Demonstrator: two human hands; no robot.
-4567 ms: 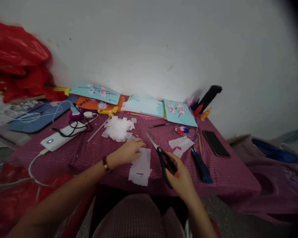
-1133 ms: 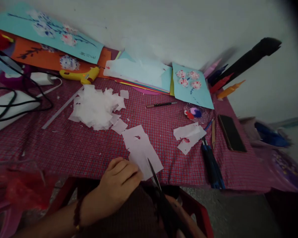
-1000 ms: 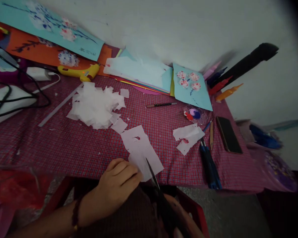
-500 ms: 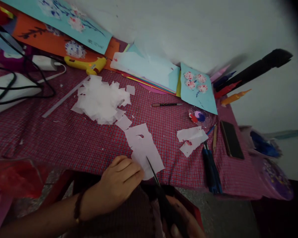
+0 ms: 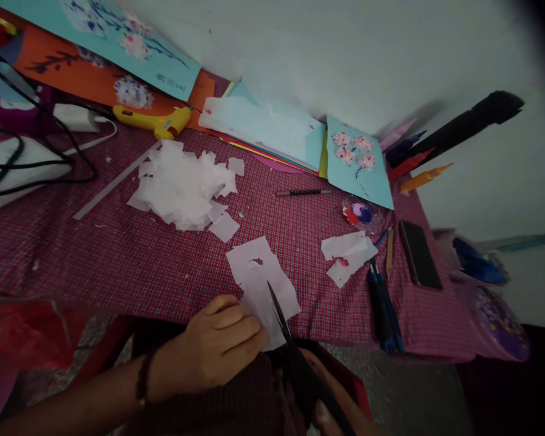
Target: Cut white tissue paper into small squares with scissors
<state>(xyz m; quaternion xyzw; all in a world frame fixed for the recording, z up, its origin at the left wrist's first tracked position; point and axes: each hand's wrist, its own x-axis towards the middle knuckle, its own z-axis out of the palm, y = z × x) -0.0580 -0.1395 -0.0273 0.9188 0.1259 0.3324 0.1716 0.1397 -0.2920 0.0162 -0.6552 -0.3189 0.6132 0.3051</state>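
My left hand (image 5: 227, 342) is closed on the near left edge of a white sheet of thin paper (image 5: 266, 272), its fingertips pinching the sheet by the table's front edge. A small torn hole shows in the upper part of that paper. In my right hand (image 5: 331, 387) is a pair of black-handled scissors (image 5: 300, 366), with the blades lying over the paper and pointing away from me. Beyond the sheet, a heap of cut white paper pieces (image 5: 181, 184) rests on the checked tablecloth, and one loose square (image 5: 224, 227) lies at its near side.
White scraps (image 5: 349, 254), blue-handled scissors (image 5: 384, 309) and a phone (image 5: 420, 254) lie to the right. A pen (image 5: 303, 192) and a paint dish (image 5: 358, 213) are farther back. A yellow glue gun (image 5: 157, 121), black cable (image 5: 79, 151) and flower pictures (image 5: 361, 160) line the wall.
The paper has shifted slightly toward me, away from the loose square. My left hand still pinches it, and the scissors have moved a little along the sheet.
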